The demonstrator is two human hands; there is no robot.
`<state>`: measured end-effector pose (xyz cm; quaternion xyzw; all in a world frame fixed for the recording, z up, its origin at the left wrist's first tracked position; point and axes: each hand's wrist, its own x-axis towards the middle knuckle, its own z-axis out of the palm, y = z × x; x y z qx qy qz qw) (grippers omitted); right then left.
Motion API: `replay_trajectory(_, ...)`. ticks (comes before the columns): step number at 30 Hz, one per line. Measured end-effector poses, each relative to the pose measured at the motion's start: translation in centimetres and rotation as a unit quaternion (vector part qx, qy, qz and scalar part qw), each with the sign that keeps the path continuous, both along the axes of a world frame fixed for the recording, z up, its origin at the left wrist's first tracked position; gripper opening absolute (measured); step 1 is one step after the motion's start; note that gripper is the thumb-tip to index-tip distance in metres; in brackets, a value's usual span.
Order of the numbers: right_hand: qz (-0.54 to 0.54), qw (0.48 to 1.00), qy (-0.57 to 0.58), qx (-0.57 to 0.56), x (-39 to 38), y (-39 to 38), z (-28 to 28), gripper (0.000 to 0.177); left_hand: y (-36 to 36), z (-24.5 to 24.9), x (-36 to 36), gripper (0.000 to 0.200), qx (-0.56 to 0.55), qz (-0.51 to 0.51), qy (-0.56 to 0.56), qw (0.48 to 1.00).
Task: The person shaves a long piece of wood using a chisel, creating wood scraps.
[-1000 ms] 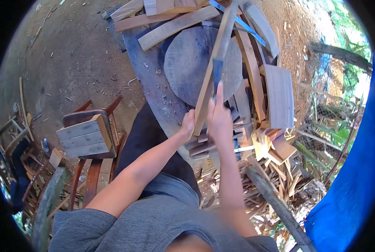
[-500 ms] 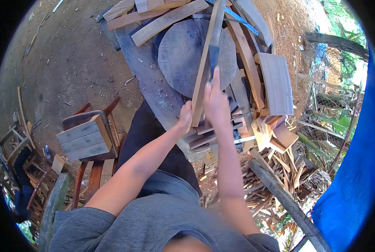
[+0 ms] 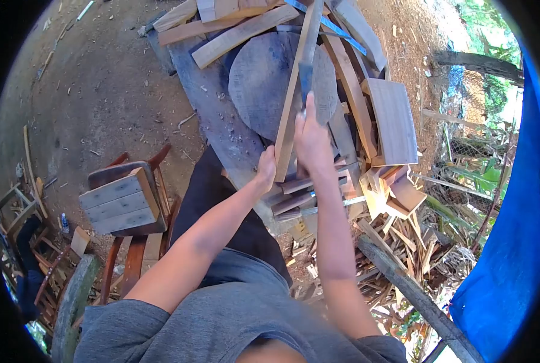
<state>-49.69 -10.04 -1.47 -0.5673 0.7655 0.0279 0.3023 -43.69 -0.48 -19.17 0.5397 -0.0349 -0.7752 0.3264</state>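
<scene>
A long wooden strip point(image 3: 294, 97) stands tilted over a round wooden block point(image 3: 255, 85). My left hand point(image 3: 266, 167) is closed round the strip's near end, on its left side. On the right of the strip, my right hand point(image 3: 313, 140) grips a tool with a flat, bluish-grey blade point(image 3: 305, 77); its index finger stretches along the tool towards the blade. The blade lies against or very near the strip's right side. Most of the tool's handle is hidden in my hand, and the blade's edges are blurred.
Wooden pieces point(image 3: 245, 36) lie behind the block, with a wide board point(image 3: 392, 121) at its right. A stool point(image 3: 124, 199) topped with planks stands at the left. Below right are a pile of wood scraps point(image 3: 412, 242) and a thick beam point(image 3: 403, 287). A blue tarp point(image 3: 500, 266) hangs at far right.
The right hand and the blade have shifted slightly, the blade a little to the left against the strip. The left hand keeps its hold, and the whole view has shifted a little.
</scene>
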Motion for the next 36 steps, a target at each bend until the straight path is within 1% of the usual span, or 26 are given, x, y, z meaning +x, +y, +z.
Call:
replay_trajectory(2, 0.006, 0.999, 0.022, 0.044, 0.8, 3.0, 1.4, 0.059, -0.4, 1.5, -0.1, 0.038, 0.008, 0.005, -0.011, 1.0)
replay_trajectory(4, -0.016, 0.996, -0.017, 0.087, 1.1, 5.5, 2.2, 0.06, -1.2, 4.5, 0.7, 0.04, -0.011, -0.005, -0.058, 0.998)
replay_trajectory(5, -0.014, 0.996, -0.016, 0.09, 0.9, 5.4, 2.1, 0.06, -0.8, 4.0, 0.6, 0.04, -0.007, -0.004, -0.057, 0.998)
replay_trajectory(7, 0.017, 0.999, -0.014, 0.047, 0.1, 3.3, 1.7, 0.06, -0.7, 2.2, 0.1, 0.042, -0.001, 0.004, -0.032, 0.999)
replay_trajectory(8, 0.015, 0.999, -0.01, 0.044, -0.1, 2.2, 1.2, 0.06, -0.6, 1.2, 0.0, 0.042, -0.004, 0.002, -0.028, 1.0)
replay_trajectory(10, 0.029, 1.0, 0.005, -0.01, -0.6, 0.2, 0.2, 0.059, -0.1, -0.8, -0.1, 0.033, -0.024, -0.029, -0.001, 0.999)
replay_trajectory(11, 0.023, 1.0, 0.001, -0.004, -0.6, -0.3, 0.0, 0.059, 0.3, -2.0, -0.2, 0.035, -0.031, -0.037, -0.007, 0.999)
replay_trajectory(12, 0.024, 1.0, -0.002, -0.006, -0.2, 0.3, 0.2, 0.059, 0.5, -1.7, 0.0, 0.035, -0.032, -0.037, -0.01, 0.999)
replay_trajectory(14, 0.01, 1.0, 0.012, 0.027, 0.8, 2.5, 1.0, 0.059, 0.1, -0.1, -0.1, 0.043, -0.034, -0.019, -0.056, 0.998)
replay_trajectory(15, -0.001, 0.999, 0.004, 0.039, 1.1, 4.1, 1.3, 0.059, -0.2, 1.2, -0.1, 0.043, -0.049, 0.014, -0.061, 0.997)
replay_trajectory(17, 0.005, 0.999, 0.005, 0.042, 1.2, 4.1, 1.4, 0.058, -0.6, 2.0, 0.3, 0.043, -0.043, 0.014, -0.053, 0.998)
replay_trajectory(18, 0.003, 0.999, 0.006, 0.045, 1.0, 4.4, 1.6, 0.058, -0.3, 2.1, 0.3, 0.042, -0.037, 0.006, -0.044, 0.998)
replay_trajectory(19, 0.002, 1.0, -0.012, 0.023, 0.5, 2.9, 1.1, 0.058, 0.2, 0.0, 0.3, 0.04, -0.076, -0.026, -0.044, 0.996)
replay_trajectory(20, -0.002, 1.0, -0.01, 0.02, 0.1, 0.7, 0.6, 0.058, 0.9, -1.6, -0.3, 0.04, -0.079, -0.03, -0.041, 0.996)
replay_trajectory(22, -0.019, 1.0, -0.012, -0.009, -0.2, -2.6, 0.1, 0.058, 0.6, -1.6, 0.0, 0.041, -0.049, -0.027, -0.021, 0.998)
replay_trajectory(24, 0.002, 1.0, 0.01, -0.028, -0.5, -1.5, 0.0, 0.058, 0.4, -0.7, 0.3, 0.041, -0.041, -0.018, -0.011, 0.999)
replay_trajectory(26, 0.006, 0.999, 0.014, 0.032, 0.2, 2.2, 1.0, 0.059, -0.4, 0.6, 0.1, 0.043, -0.025, 0.001, 0.002, 1.0)
replay_trajectory(28, 0.009, 0.999, 0.011, 0.048, 0.8, 4.3, 1.9, 0.059, -0.3, 1.6, 0.3, 0.043, -0.029, -0.01, -0.053, 0.998)
replay_trajectory(29, 0.006, 0.998, 0.008, 0.059, 0.9, 4.9, 2.1, 0.059, -0.1, 1.5, 0.4, 0.043, -0.025, -0.012, -0.052, 0.998)
replay_trajectory(30, 0.001, 0.998, 0.009, 0.061, 0.6, 4.8, 1.9, 0.059, -0.4, 1.1, 0.5, 0.044, -0.022, -0.021, -0.053, 0.998)
replay_trajectory(32, 0.035, 0.999, 0.011, 0.032, -0.4, 3.9, 1.4, 0.058, -1.0, 0.8, 0.8, 0.044, -0.02, -0.038, -0.047, 0.998)
replay_trajectory(34, 0.027, 0.999, 0.009, 0.025, -0.6, 3.8, 1.6, 0.058, -2.4, 1.5, 1.6, 0.044, 0.027, -0.04, 0.029, 0.998)
replay_trajectory(35, 0.019, 0.999, 0.009, 0.026, -0.3, 4.2, 1.6, 0.059, -1.9, 0.5, 1.4, 0.042, 0.009, -0.032, 0.014, 0.999)
replay_trajectory(36, 0.011, 1.0, 0.007, 0.025, 0.2, 4.6, 1.5, 0.059, -1.8, 0.5, 1.2, 0.042, 0.004, -0.035, 0.01, 0.999)
